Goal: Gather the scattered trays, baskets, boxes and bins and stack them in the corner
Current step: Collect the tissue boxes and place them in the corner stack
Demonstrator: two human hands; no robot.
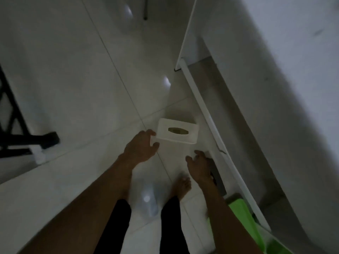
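White tissue box (177,132) on tiled floor (73,88), slot up, beside white shelf rail (203,107). My left hand (141,149) at its left end, finger and thumb spread wide round corner; contact too blurred to tell. My right hand (199,166) near box, apart, fingers loosely curled, holding nothing, over dark grey flat thing (219,182). Green bin (240,215) by right forearm. Black frame (11,125) far left.
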